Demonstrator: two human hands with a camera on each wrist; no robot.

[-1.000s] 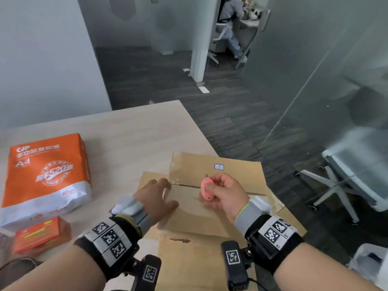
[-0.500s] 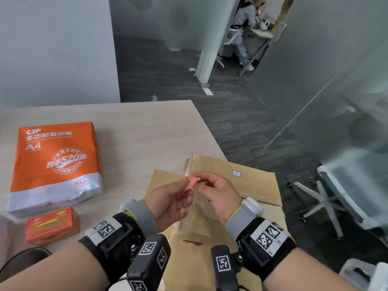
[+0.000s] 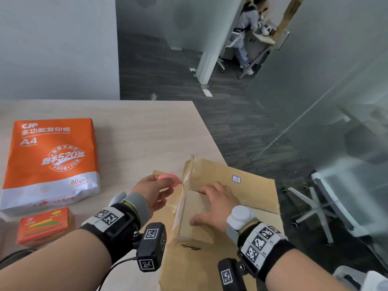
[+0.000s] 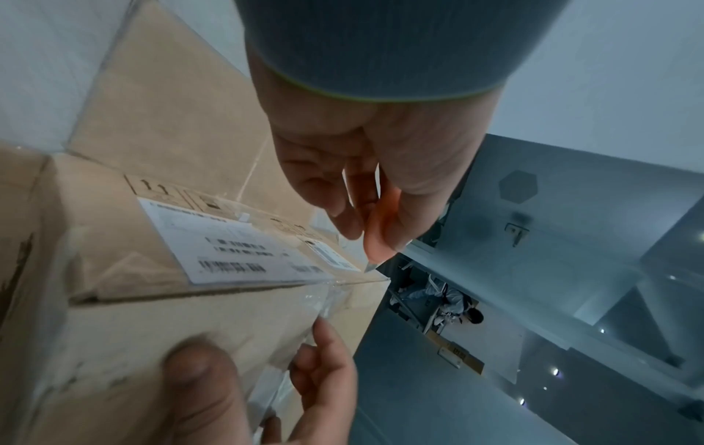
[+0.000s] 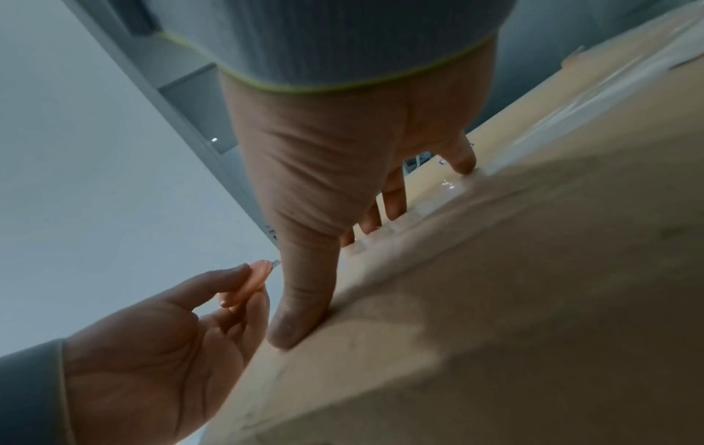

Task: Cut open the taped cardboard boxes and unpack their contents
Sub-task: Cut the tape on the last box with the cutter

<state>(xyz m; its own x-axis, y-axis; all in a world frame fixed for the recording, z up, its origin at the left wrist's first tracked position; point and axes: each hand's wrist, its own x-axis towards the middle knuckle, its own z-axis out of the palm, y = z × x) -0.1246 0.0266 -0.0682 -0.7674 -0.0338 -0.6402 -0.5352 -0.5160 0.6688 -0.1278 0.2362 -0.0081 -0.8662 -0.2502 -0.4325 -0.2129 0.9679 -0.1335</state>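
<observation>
A small brown cardboard box (image 3: 190, 224) sealed with clear tape lies on a larger flat cardboard box (image 3: 249, 192) at the table's right edge. My left hand (image 3: 168, 184) pinches a small pink cutter (image 3: 169, 177) just left of the small box's far taped corner. In the left wrist view, the cutter (image 4: 381, 231) shows between thumb and fingers above the box's white shipping label (image 4: 228, 241). My right hand (image 3: 212, 204) rests on the small box with fingers spread. The right wrist view shows its thumb (image 5: 301, 304) pressing the box edge (image 5: 476, 286).
An orange ream of A4 paper (image 3: 50, 160) and a small orange carton (image 3: 44, 225) lie at the left of the wooden table (image 3: 136, 127). Past the table's right edge are dark floor, a glass wall and a white office chair (image 3: 327, 198). A person sits at a far desk (image 3: 245, 34).
The pink cutter has passed from my right hand to my left. My left hand left the box and my right hand settled on top of it.
</observation>
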